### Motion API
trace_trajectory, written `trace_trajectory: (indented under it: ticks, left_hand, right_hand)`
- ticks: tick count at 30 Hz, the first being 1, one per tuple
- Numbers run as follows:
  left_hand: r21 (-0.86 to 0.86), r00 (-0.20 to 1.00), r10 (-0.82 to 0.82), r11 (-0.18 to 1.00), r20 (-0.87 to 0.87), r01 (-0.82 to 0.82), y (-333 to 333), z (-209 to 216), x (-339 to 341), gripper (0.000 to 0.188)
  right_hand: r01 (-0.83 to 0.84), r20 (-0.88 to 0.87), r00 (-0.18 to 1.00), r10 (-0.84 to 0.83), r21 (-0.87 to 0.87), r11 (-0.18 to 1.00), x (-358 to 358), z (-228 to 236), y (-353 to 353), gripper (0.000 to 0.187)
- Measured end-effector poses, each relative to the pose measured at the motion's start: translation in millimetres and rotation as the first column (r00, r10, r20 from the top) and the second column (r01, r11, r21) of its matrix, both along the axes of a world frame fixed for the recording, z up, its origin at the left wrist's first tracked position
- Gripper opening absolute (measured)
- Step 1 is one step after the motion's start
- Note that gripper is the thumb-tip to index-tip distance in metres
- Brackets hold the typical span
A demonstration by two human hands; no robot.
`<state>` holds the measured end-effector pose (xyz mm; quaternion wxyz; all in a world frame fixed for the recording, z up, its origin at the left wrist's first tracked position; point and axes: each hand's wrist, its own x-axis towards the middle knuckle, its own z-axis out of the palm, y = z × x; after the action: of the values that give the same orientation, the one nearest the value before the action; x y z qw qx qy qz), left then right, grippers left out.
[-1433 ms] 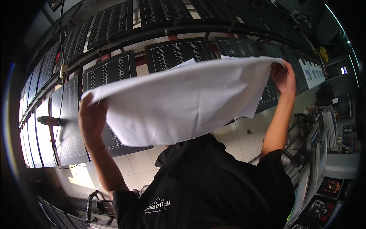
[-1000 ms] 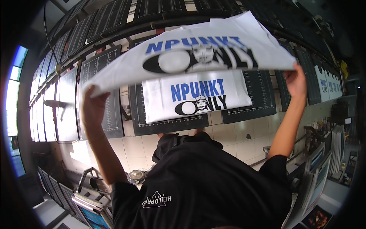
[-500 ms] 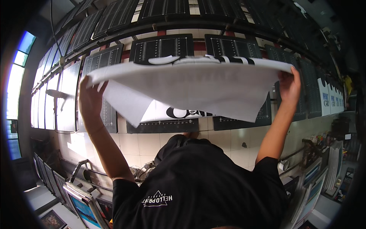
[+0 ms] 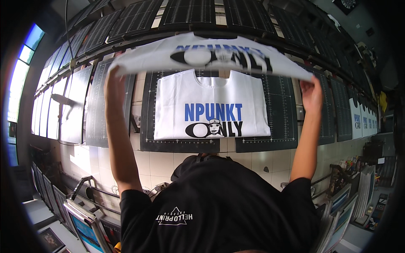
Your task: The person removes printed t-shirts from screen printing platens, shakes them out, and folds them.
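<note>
Held out between my two hands is a white shirt panel (image 4: pixel 156 52) with a blue and black print, its front part blurred by motion. My left hand (image 4: pixel 116 84) is closed on its near left corner, and my right hand (image 4: pixel 311 90) pinches the near right corner. Beneath and nearer to me, a second white shirt panel (image 4: pixel 215 95) with a rounded neck cut-out lies flat. Its blue lettering and black design with a drawn face are in full view. It spans two black printing boards (image 4: pixel 280 111), which carry white ruler marks.
Rows of black boards (image 4: pixel 185 12) on a metal frame stretch across the far side. White-covered boards (image 4: pixel 78 105) stand at the left, and printed white panels (image 4: pixel 363 116) lie on boards at the right. Framed screens (image 4: pixel 88 225) lean behind me at the lower left. A cable (image 4: pixel 67 33) hangs at the left.
The held panel has swung up and away from me, so its print now shows. The panel lying on the boards, mostly covered before, is now uncovered.
</note>
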<state>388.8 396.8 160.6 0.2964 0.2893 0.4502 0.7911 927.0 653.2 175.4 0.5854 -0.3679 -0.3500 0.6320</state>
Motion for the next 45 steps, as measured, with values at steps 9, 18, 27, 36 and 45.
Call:
trace_trajectory:
  ticks: [9,18,27,36,45]
  left_hand:
    - [-0.556,0.958,0.161,0.831,0.238,-0.001,-119,-190,63,0.031]
    - [-0.766,0.960,0.201,0.643,0.195,0.021,-156,-204,82,0.025]
    - [-0.335,0.351,-0.066,0.500,-0.934,-0.799,-106,-212,53,0.027]
    - [-0.714,0.755,-0.124,0.453,-0.644,-0.535,71,-254,-31,0.050]
    - [-0.813,0.769,-0.295,0.348,-0.567,-0.467,85,-256,-58,0.027]
  right_hand:
    - [0.031,0.148,0.988,0.048,-0.489,0.871,55,-214,-101,0.014]
    - [0.051,0.234,0.969,0.082,-0.512,0.857,60,-229,-127,0.016]
    - [0.114,0.956,0.289,0.055,-0.091,0.989,76,-243,-112,0.021]
    - [-0.417,0.984,0.106,-0.141,0.173,0.892,-66,-206,48,0.041]
    - [-0.551,0.951,-0.310,-0.001,-0.179,0.815,-107,-195,108,0.036]
